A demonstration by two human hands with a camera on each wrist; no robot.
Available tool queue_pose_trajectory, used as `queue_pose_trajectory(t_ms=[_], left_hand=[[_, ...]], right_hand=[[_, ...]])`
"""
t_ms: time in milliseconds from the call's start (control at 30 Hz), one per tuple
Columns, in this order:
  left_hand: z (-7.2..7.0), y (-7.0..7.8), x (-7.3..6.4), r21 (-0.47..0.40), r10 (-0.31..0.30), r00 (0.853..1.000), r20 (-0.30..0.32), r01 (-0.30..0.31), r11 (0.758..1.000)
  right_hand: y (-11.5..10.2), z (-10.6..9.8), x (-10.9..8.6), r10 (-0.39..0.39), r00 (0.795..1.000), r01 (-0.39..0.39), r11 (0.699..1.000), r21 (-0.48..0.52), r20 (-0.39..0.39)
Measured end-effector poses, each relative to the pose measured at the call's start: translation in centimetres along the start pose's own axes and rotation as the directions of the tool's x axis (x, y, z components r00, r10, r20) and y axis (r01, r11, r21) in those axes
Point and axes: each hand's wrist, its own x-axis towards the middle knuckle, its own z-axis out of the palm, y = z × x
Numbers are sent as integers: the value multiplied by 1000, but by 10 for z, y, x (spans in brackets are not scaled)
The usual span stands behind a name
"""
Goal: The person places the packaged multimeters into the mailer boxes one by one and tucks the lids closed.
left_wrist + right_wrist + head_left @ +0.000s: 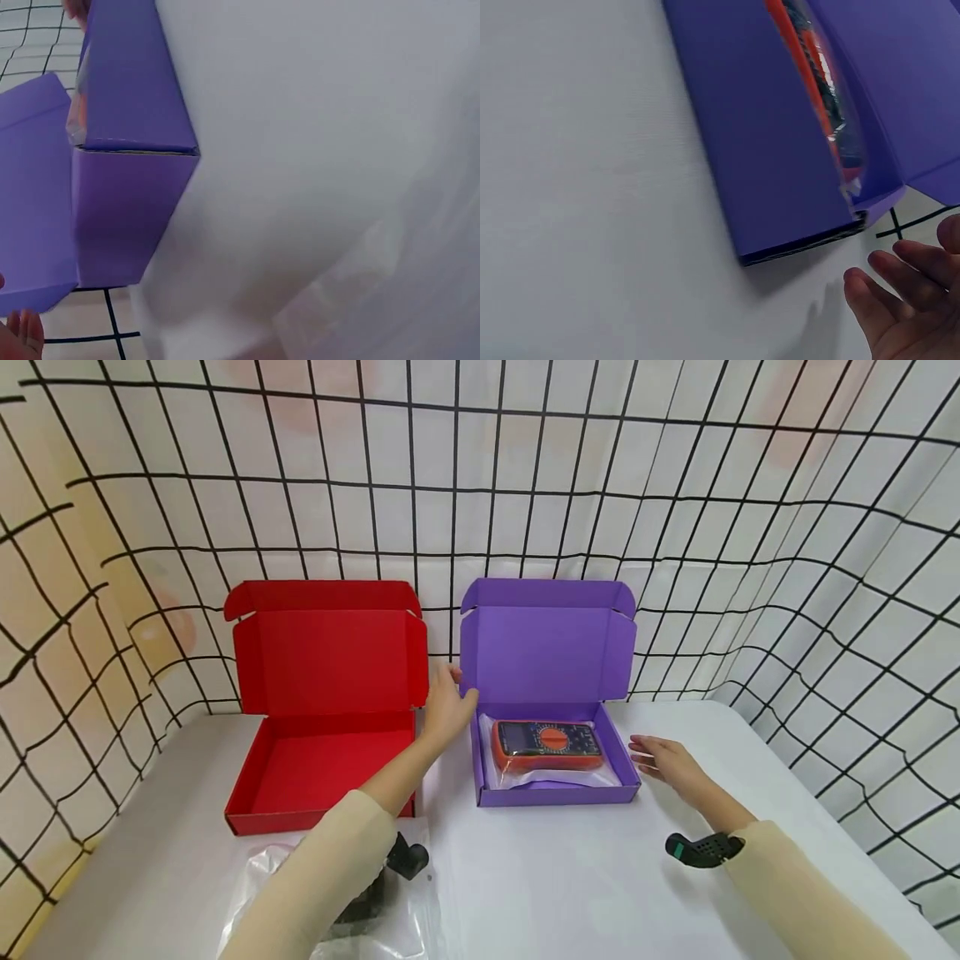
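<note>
A purple box (556, 797) stands with its lid (540, 652) raised at the back. Inside it lies an orange multimeter (553, 740) with a dark face and an orange dial, in clear plastic wrap. My left hand (447, 706) is at the lower left edge of the lid, thumb spread from the fingers; in the left wrist view its fingertips (27, 326) are right at a lid flap. My right hand (667, 764) is off the box's right side, fingers extended and holding nothing; the right wrist view shows them spread beside the front corner.
A red box (330, 764) with a raised lid stands to the left, its inside bare. In front of it, partly under my left sleeve, lies a clear plastic bag (408, 914) with something dark. Black wire grid (450, 485) encloses the white table's (540, 877) back and sides.
</note>
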Motion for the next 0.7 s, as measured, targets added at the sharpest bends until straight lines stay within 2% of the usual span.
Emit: queue_pose_trajectory(t_ms=[67, 133, 233, 367, 533, 700], left_hand=[[-1, 1, 3, 18, -28, 999, -23, 28, 999], [-2, 3, 6, 48, -60, 998, -17, 61, 997], [-4, 5, 11, 105, -101, 995, 22, 98, 990], [-6, 8, 18, 134, -139, 987, 85, 127, 983], [-7, 11, 25, 151, -184, 976, 116, 166, 974], [-9, 12, 27, 155, -190, 972, 136, 168, 974]], right_hand=[[-5, -2, 5, -17, 1000, 17, 1000, 4, -3], [-11, -4, 9, -24, 1000, 24, 1000, 0, 2], [-20, -7, 17, -41, 999, 41, 999, -8, 11], [-33, -10, 26, -42, 999, 42, 999, 11, -13], [-47, -13, 33, -15, 999, 16, 999, 37, -36], [-54, -14, 36, 25, 994, -25, 1000, 0, -107]])
